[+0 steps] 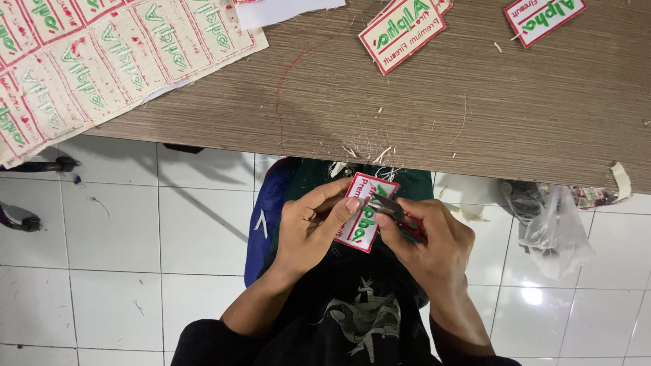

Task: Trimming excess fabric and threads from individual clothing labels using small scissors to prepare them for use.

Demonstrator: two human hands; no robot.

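My left hand pinches a small rectangular embroidered patch, white with a red border and green lettering, over my lap below the table edge. My right hand grips a small cutting tool with red handles, and its metal tip rests against the patch's right edge. Both hands are close together, thumbs almost meeting on the patch.
A brown wooden table spans the top, littered with thread scraps. On it lie a large uncut sheet of patches at left, and two cut patches at the far edge. A clear plastic bag hangs at right. White floor tiles lie below.
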